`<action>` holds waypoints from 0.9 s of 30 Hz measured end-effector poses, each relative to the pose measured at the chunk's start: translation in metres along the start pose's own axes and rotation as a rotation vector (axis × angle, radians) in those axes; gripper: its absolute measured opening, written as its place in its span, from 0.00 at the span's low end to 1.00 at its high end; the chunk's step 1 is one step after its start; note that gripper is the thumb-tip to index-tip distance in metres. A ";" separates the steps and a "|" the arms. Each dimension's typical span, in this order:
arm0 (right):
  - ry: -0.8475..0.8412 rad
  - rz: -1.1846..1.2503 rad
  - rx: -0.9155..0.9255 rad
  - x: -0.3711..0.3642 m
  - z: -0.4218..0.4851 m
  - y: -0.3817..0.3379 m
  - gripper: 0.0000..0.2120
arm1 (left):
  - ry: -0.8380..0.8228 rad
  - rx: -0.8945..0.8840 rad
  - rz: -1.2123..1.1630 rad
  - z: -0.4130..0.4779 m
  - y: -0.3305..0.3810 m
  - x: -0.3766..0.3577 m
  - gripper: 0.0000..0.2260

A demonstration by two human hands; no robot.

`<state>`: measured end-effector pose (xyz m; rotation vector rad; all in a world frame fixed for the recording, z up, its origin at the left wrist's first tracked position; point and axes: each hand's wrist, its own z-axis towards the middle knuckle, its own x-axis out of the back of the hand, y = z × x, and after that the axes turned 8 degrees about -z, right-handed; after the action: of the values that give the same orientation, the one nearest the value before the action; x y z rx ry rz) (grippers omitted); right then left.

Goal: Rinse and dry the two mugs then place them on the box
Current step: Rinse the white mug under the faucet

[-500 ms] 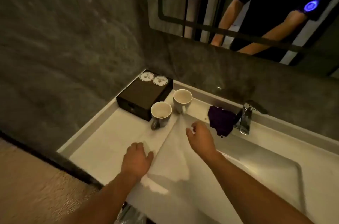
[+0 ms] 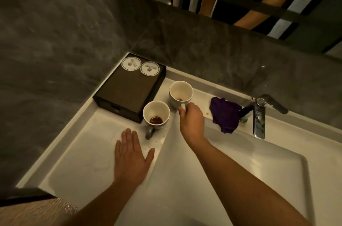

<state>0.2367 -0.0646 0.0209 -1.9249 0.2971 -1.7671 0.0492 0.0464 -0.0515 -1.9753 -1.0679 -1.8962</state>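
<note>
1. White counter (image 2: 79, 151) along the grey wall, with its basin (image 2: 240, 161) sunk into the right part.
2. Back-left corner: a dark box (image 2: 127, 89) lies flat.
3. Near mug (image 2: 156, 114) stands upright just beside the box's front corner (brown dregs inside), handle toward the viewer.
4. Far mug (image 2: 181, 92) stands upright behind it, at the basin's edge.
5. Purple cloth (image 2: 224, 114) sits crumpled on the back ledge, beside the chrome tap (image 2: 259, 116).
6. Left hand (image 2: 131, 159) rests flat, fingers straight, near the first mug's handle.
</note>
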 end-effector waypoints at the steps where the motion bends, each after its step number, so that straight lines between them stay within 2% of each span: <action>1: 0.004 -0.020 -0.004 0.000 0.001 0.000 0.11 | 0.014 0.003 0.000 0.000 0.001 0.001 0.43; 5: 0.011 -0.050 -0.033 0.007 0.002 0.008 0.10 | -0.013 0.016 0.001 0.001 0.003 0.001 0.41; 10: 0.041 0.026 0.004 0.027 -0.015 0.045 0.10 | 0.053 0.013 -0.244 -0.019 0.002 0.001 0.30; 13: 0.047 0.054 0.011 0.042 -0.038 0.085 0.09 | 0.132 -0.135 -0.425 -0.050 0.020 -0.004 0.24; 17: 0.050 0.054 -0.041 0.072 -0.070 0.147 0.07 | 0.144 -0.329 -0.645 -0.059 0.089 0.004 0.19; 20: 0.008 0.010 -0.084 0.093 -0.087 0.194 0.06 | 0.088 -0.419 -0.746 -0.032 0.171 0.018 0.24; 22: -0.003 -0.019 -0.101 0.105 -0.092 0.220 0.08 | -0.023 -0.481 -0.768 -0.008 0.233 0.031 0.29; 27: 0.017 -0.056 -0.090 0.125 -0.089 0.262 0.13 | -0.260 -0.615 -0.564 0.040 0.359 0.041 0.42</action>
<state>0.2114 -0.3668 0.0000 -1.9994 0.3371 -1.8359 0.2977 -0.1733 0.0986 -2.4936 -1.3385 -2.5513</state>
